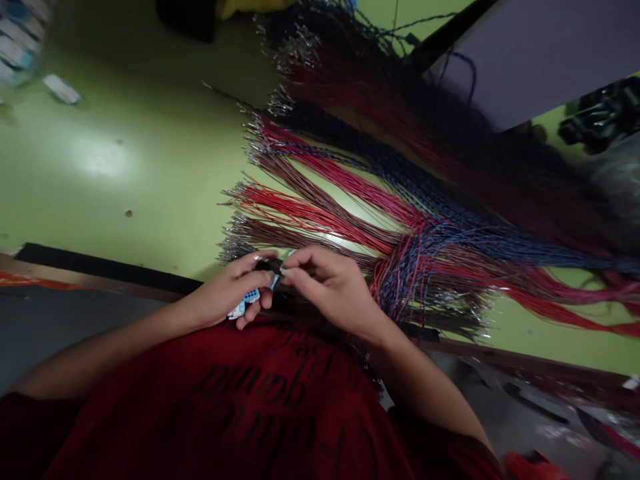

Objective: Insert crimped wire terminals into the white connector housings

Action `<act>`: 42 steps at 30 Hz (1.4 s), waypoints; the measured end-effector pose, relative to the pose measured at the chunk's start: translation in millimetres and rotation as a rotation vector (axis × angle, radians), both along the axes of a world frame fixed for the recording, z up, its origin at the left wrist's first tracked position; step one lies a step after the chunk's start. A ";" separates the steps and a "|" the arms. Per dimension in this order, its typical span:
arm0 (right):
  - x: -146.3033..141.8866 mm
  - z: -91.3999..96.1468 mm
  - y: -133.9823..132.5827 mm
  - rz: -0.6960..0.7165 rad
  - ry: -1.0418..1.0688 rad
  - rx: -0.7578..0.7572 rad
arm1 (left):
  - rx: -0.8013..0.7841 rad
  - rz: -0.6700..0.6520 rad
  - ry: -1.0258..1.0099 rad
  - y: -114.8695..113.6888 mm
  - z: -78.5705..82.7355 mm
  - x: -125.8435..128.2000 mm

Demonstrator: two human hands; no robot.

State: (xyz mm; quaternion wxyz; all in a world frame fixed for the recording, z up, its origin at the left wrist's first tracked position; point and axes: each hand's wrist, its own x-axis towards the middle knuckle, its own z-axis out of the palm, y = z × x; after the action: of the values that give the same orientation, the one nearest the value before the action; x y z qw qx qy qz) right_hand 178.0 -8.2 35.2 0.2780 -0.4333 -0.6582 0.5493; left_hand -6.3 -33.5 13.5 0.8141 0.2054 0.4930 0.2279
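Note:
Close in front of the red shirt, my left hand (227, 288) is closed around several small blue-and-white plastic connectors (245, 304), which show below its fingers. A small black piece (270, 267) sits at its thumb and fingertips. My right hand (337, 283) meets it there, with thumb and forefinger pinched together. What that pinch holds is too small to make out. Just beyond the hands lie bundles of thin wires with metal terminal ends: brown wires (300, 235), red wires (280, 203) and twisted blue wires (400, 180).
On the green table (165, 167), a loose white-and-blue piece (62, 89) lies near a bag of similar pieces (20, 40). A pale panel (540, 53) stands at the upper right, beside black parts (605, 113). The table's dark edge strip (105, 270) runs in front of me.

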 end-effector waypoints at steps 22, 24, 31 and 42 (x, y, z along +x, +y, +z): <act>2.3 -7.2 -5.0 -0.135 -0.233 0.230 | -0.001 0.269 -0.239 -1.2 -8.6 -4.7; 0.7 -6.7 -5.0 -0.144 -0.205 0.225 | -0.001 0.269 -0.239 -0.9 -7.7 -4.7; -0.9 -8.2 -6.6 -0.114 -0.136 0.173 | 0.014 0.262 -0.218 -0.2 -5.0 -2.8; 0.5 -12.3 -11.2 -0.130 -0.111 0.104 | 0.055 0.254 -0.170 -2.0 -9.3 0.0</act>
State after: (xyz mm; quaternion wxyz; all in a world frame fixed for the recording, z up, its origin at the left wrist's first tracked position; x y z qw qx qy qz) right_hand 178.5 -19.4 23.0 0.2981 -0.4900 -0.6707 0.4703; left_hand -6.3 -35.5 4.2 0.8116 0.1437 0.4380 0.3589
